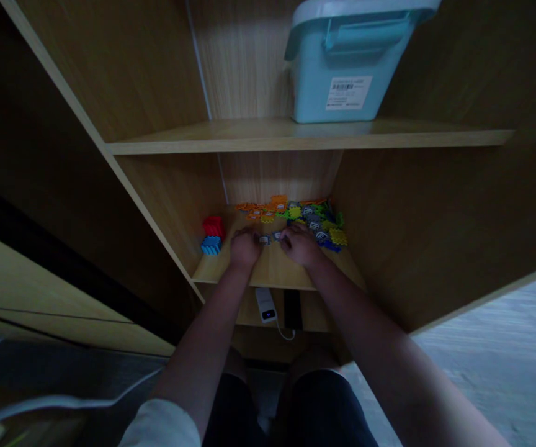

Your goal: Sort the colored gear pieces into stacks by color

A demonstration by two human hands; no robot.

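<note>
Both arms reach onto the middle shelf of a wooden cabinet. My left hand is closed, its fingertips at a small grey notched plastic piece with pale markings. Facing it across a narrow gap, a second grey piece sits at the pinched fingers of my right hand. Dim light hides the exact finger contact. Behind and right of my right hand lies a pile of yellow, grey, green and blue notched pieces. Orange pieces spread along the back.
On the shelf's left side stand a red stack and a blue stack of pieces. A lidded turquoise bin occupies the shelf above. Lower down lie a white power bank with a cable and a dark flat object. Cabinet walls flank both arms.
</note>
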